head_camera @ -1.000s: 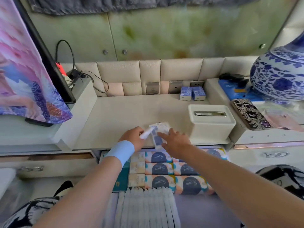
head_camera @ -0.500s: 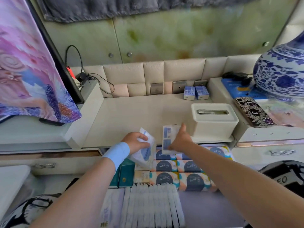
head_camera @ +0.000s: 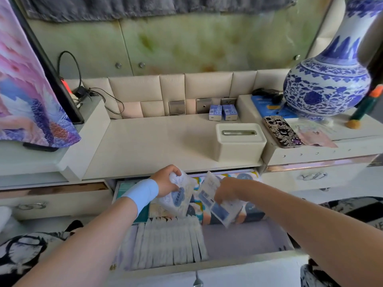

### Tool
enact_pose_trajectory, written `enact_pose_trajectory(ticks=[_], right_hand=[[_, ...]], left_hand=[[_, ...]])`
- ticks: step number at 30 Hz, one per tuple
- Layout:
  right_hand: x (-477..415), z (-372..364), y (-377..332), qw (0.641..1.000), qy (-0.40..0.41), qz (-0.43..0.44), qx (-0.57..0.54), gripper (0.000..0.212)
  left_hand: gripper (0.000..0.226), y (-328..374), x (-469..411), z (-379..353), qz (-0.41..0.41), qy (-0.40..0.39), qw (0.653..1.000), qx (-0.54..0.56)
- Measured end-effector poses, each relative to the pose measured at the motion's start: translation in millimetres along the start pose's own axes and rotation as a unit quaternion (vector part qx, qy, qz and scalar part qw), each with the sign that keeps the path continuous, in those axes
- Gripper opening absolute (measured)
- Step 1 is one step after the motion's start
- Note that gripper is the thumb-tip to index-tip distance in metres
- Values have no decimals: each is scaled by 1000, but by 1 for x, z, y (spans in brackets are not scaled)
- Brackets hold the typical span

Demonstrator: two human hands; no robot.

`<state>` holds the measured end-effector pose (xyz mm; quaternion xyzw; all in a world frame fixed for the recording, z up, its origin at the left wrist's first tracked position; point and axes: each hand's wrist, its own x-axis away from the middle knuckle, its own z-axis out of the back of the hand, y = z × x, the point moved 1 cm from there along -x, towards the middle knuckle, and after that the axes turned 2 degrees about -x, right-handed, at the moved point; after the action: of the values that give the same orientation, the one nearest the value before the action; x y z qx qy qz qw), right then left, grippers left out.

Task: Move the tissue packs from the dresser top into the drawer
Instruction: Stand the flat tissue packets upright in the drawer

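Slanting tissue packs point(head_camera: 182, 200), long axes down-right

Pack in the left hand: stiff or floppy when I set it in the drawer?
Probably soft: the pack crumples where the left hand grips it. Likely light, since it is held by one end. Its glossy wrap may slide.

In the open drawer point(head_camera: 244, 239) only the front right floor lies bare, hemmed by upright white packs point(head_camera: 170, 239) to its left and patterned packs point(head_camera: 247, 177) behind; the desk point(head_camera: 153, 141) is open left of the white tissue box point(head_camera: 240, 145).
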<state>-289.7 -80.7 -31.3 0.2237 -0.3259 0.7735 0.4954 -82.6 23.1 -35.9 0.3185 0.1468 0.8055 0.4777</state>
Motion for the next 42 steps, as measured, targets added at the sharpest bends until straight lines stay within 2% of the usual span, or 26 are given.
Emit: enact_pose_trajectory(ticks=[3,6,10,12,14,16,17,22,26,29,32,34,36,39,41,42], right_hand=[[12,-16,14,994,-40,-21,98,40],[16,-39,25,987,-95,-67,111,48],[6,-68,23,986,-90,-52,127,36],[1,-81,18,993,-90,-33,75,33],[-2,-96,11,987,-144,-29,-62,41],[-3,-105,4,952,-226,-60,-195,48],[-6,-105,2,942,-245,-70,-218,48],[-15,-89,-5,958,-188,-53,-209,37],[-14,-88,-6,948,-236,-43,-207,43],[-12,-75,-6,960,-219,-18,-172,40],[-7,-52,-8,977,-138,-39,-158,34],[-2,-38,-7,975,-95,-56,-194,32],[-1,-27,-4,953,-105,-30,-284,30],[5,-18,-1,896,-196,5,-397,50],[5,-17,3,893,-206,13,-399,72],[4,-18,5,897,-200,9,-394,76]], left_hand=[[34,-1,0,-10,-1,-8,1000,-16],[33,-1,-1,-16,-5,-16,999,-35],[34,-1,-2,-19,-8,-13,999,-48],[34,-1,-2,-20,-11,-12,999,-50],[33,0,-2,-21,-16,-15,998,-53],[32,0,-2,-22,-18,-20,998,-55],[32,0,-2,-22,-16,-23,998,-53],[31,0,-4,-24,-13,-35,998,-47],[37,4,-4,-28,-12,-45,999,-24],[59,7,-3,-30,-12,-52,999,-10],[87,12,-1,-31,-6,-58,998,17],[95,15,0,-33,1,-60,998,25],[99,20,0,-35,13,-59,997,47],[106,30,1,-40,19,-65,992,105],[105,41,6,-45,26,-103,968,230],[100,44,7,-49,36,-127,949,285]])
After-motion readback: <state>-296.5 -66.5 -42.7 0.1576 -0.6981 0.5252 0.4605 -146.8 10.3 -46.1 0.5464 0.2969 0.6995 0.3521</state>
